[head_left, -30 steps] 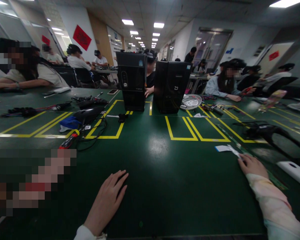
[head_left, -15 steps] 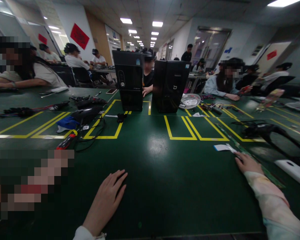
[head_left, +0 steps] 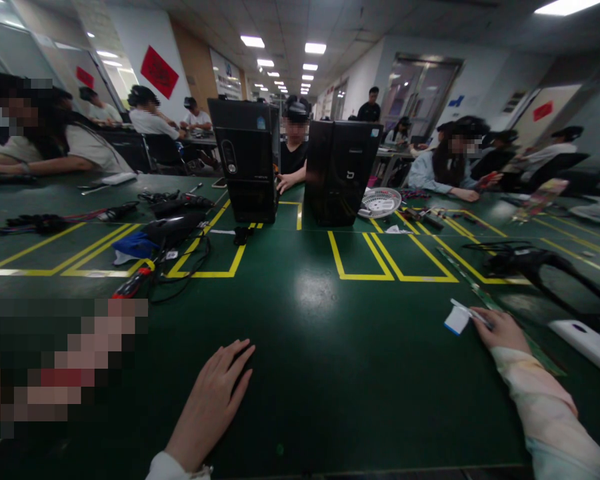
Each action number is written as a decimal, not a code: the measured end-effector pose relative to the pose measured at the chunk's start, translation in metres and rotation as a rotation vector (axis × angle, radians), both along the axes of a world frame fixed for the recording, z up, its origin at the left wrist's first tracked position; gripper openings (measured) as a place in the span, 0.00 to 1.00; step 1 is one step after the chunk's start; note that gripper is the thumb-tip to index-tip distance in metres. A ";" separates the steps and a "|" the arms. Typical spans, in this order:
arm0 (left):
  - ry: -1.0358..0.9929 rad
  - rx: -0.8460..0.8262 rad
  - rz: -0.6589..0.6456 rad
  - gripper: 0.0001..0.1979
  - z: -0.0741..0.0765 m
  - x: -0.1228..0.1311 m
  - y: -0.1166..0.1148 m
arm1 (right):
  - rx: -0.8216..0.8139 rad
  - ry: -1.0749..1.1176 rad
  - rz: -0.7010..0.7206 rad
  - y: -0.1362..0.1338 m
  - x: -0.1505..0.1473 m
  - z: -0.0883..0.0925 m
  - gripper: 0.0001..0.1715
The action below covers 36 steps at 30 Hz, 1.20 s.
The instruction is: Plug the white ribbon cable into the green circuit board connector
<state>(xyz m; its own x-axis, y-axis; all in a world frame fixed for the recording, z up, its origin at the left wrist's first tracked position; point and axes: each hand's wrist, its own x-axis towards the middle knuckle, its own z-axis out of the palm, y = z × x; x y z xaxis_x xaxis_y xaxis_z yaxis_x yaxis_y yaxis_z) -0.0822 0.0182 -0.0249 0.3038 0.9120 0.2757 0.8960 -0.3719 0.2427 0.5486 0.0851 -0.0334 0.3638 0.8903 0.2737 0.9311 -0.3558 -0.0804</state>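
From my left hand [head_left: 215, 390], I could pass right over an open stretch of green tabletop [head_left: 340, 373] to my right hand [head_left: 503, 329]. Far ahead, the left computer tower [head_left: 249, 160] and right computer tower [head_left: 341, 175] block me; a black frame [head_left: 527, 264] crowds my right.

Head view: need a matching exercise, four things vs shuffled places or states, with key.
Things
1. Left hand
2. White piece with a blue edge
3. White round grille
4. Largest red sign

Places or states
A. Just to the picture-right of a black tower
B. Back of it facing up, on the green tabletop, nothing seen in its grip
C. Up on a wall, in the picture's upper left
D. Held by the right hand

Pairs: 1-B, 2-D, 3-A, 4-C
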 end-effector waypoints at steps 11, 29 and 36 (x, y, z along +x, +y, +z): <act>-0.015 -0.009 -0.040 0.20 -0.001 -0.003 0.000 | 0.015 0.149 0.060 -0.005 -0.012 0.003 0.26; -0.105 -0.003 -0.127 0.18 0.009 -0.002 -0.007 | 0.116 0.065 0.586 -0.054 -0.181 -0.012 0.22; -0.080 -0.035 -0.116 0.18 0.010 0.001 -0.004 | 0.119 0.148 0.855 -0.069 -0.298 0.001 0.20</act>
<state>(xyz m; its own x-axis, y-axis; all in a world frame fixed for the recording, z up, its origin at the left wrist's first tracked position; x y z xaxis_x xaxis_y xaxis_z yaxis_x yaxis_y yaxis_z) -0.0812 0.0144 -0.0144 0.3864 0.8812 0.2721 0.8245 -0.4623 0.3262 0.2505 0.0158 -0.0329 -0.3765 0.8427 0.3848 0.8519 0.4782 -0.2137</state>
